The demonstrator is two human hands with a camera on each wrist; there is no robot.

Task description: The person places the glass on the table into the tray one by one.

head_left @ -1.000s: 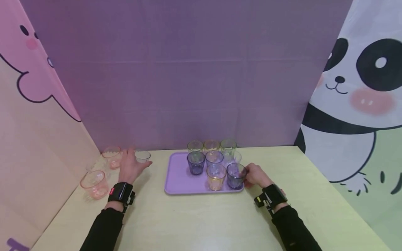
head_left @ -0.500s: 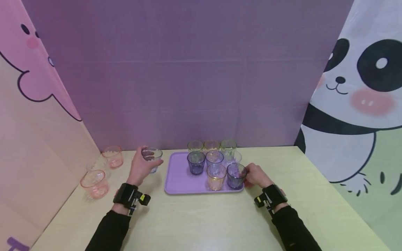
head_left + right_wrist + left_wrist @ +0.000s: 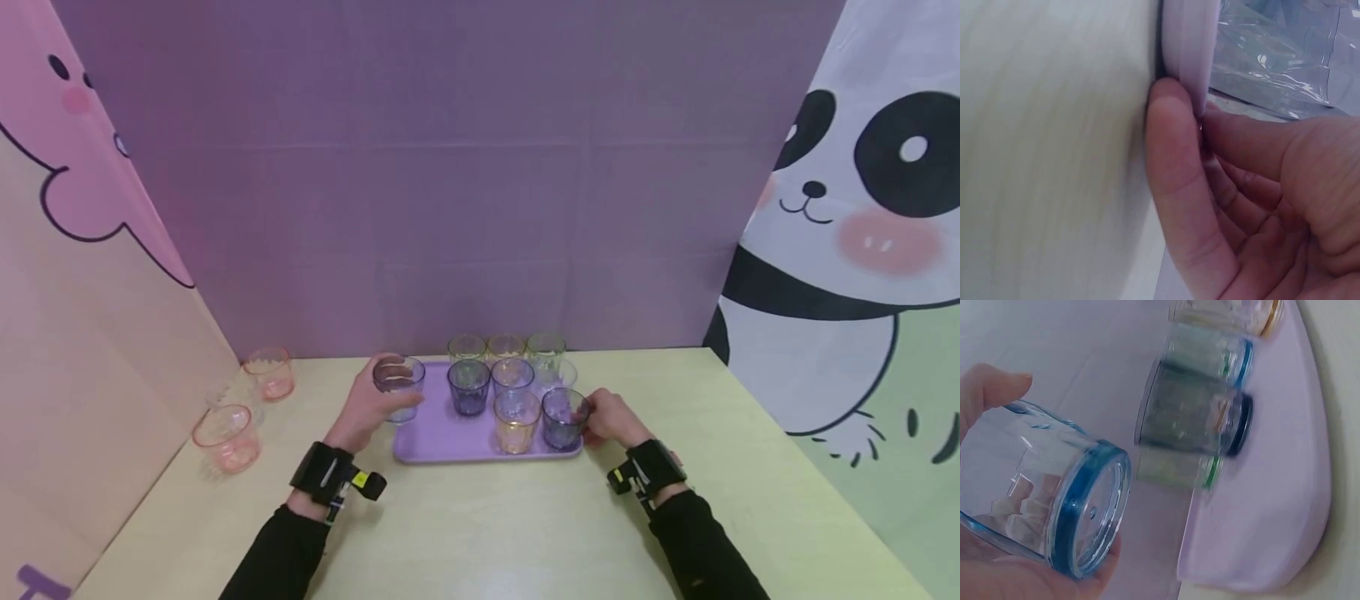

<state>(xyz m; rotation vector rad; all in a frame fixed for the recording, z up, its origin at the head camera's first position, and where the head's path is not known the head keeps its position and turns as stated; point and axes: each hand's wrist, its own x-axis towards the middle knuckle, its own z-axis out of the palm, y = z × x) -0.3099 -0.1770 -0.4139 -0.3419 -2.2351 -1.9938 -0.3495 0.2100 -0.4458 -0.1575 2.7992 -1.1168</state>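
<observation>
The clear glass (image 3: 1054,481) — gripped by the fingers of the left hand (image 3: 366,410) — is near the purple tray's (image 3: 442,440) left end, while the right hand (image 3: 613,418) pinches its right edge.

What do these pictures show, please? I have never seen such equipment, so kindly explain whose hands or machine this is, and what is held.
No robot is working here. The left grip and the right grip are simply a person's bare hands, with black devices strapped to the wrists. The wide picture comes from a camera on the head; the close ones come from cameras on each wrist.

On the pale, wood-grained table lies a flat purple tray, carrying several round, see-through tinted tumblers. Two pink see-through tumblers stand at the left.

The left grip holds a clear tumbler with a blue-tinted base, near the tray's left end. The right grip pinches the tray's right edge.
</observation>
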